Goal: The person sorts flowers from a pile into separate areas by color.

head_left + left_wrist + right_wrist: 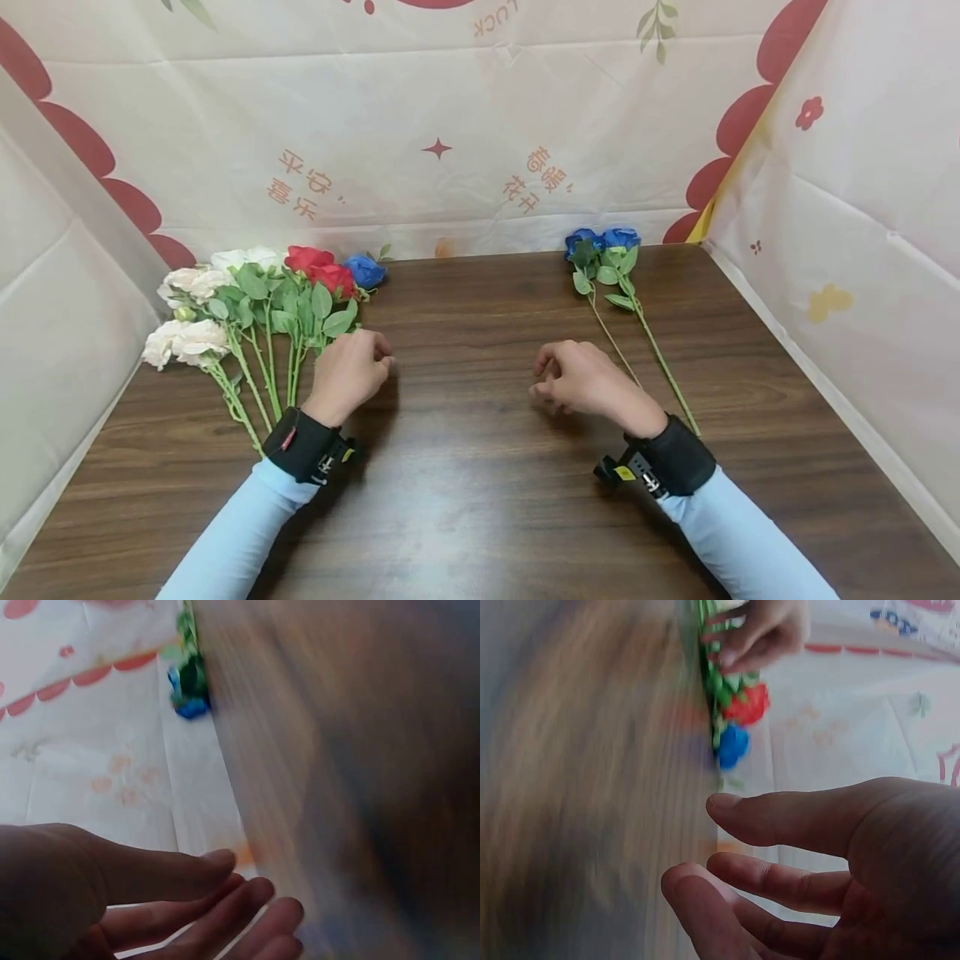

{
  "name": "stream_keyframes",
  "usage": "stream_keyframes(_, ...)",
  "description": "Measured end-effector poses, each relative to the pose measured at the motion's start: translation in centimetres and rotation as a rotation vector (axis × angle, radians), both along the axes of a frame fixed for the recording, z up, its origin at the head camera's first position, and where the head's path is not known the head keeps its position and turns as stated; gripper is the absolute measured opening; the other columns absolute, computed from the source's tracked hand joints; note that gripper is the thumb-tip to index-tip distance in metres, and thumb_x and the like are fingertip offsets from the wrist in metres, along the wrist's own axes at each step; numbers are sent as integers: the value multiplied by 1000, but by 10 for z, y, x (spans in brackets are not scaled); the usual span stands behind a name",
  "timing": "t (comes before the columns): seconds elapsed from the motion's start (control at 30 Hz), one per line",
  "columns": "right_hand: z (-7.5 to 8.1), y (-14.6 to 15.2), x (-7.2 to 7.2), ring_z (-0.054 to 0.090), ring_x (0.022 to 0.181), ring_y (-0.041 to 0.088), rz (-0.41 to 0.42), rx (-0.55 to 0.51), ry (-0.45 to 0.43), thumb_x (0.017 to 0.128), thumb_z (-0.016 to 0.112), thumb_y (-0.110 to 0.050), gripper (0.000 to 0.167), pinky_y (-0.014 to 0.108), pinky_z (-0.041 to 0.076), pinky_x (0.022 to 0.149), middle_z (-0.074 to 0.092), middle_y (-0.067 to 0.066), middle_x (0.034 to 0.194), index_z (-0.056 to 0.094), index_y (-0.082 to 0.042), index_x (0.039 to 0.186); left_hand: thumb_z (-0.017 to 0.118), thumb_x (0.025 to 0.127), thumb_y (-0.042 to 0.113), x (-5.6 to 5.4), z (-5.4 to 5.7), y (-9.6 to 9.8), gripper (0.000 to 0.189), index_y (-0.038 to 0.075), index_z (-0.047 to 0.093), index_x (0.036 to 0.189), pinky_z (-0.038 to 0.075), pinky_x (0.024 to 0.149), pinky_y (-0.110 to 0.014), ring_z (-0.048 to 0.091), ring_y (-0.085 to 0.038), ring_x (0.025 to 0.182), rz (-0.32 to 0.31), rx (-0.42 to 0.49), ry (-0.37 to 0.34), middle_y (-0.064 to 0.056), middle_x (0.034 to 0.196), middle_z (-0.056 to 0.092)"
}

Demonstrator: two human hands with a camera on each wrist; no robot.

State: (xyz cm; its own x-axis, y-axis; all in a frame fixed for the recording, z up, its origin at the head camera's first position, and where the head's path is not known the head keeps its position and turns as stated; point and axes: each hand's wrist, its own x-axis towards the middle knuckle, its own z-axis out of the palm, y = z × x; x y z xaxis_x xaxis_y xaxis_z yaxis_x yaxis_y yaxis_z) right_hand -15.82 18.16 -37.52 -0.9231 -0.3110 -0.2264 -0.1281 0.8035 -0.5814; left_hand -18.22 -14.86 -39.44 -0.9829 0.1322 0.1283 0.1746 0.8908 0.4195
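Fingers on both hands are loosely bent and empty. On the right hand the thumb stands apart from them; on the left hand it's close to the fingertips, but I don't see anything pinched there. Flower-wise, two blue roses lie on the right side of the tabletop, heads near the backdrop. The mixed bunch is over on the left: white flowers, red roses and a lone blue rose on its inner side.

Stuff I'd worry about: the stems on the right run just beside that hand and wrist, so a careless outward swing of the sleeve could roll the pair out of line. The camera on the right wristband looks like a decent snag point too. Same deal on the left, where the left wristband looks super close to the bunch; can't tell if they touch.

Other one is tangling. The blue pair sit snug together, so grabbing one would probably drag its buddy along. The bunch is worse: leaves all overlapping, so yanking one flower could pull its neighbours out. Skinny stems might also twist in a loose pinch and leave the head flopping.
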Motion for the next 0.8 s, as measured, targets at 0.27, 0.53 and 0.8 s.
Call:
stream_keyframes(0.27,5,-16,15,62,52,14,85,-4,16,93,77,-19,23,29,51,53,68,0,74,69,-5,110,73,88,18,-8,8,-32,42,16,53,51,33,43,-34,50,-23,54,116,-123,-7,3,55,40)
stream_keyframes(0.53,5,-15,15,62,53,14,64,-4,12,92,77,-19,26,29,52,53,69,0,78,69,-5,112,67,82,9,-13,11,-47,35,14,44,55,36,38,-40,54,-32,51,185,-152,27,-7,57,49)
stream_keyframes(0.8,2,-16,13,62,52,14,62,7,15,92,78,-19,27,29,52,52,68,0,76,69,-5,114,65,80,4,-16,3,-53,34,13,43,56,39,39,-42,57,-34,54,188,-158,-20,-11,59,53)
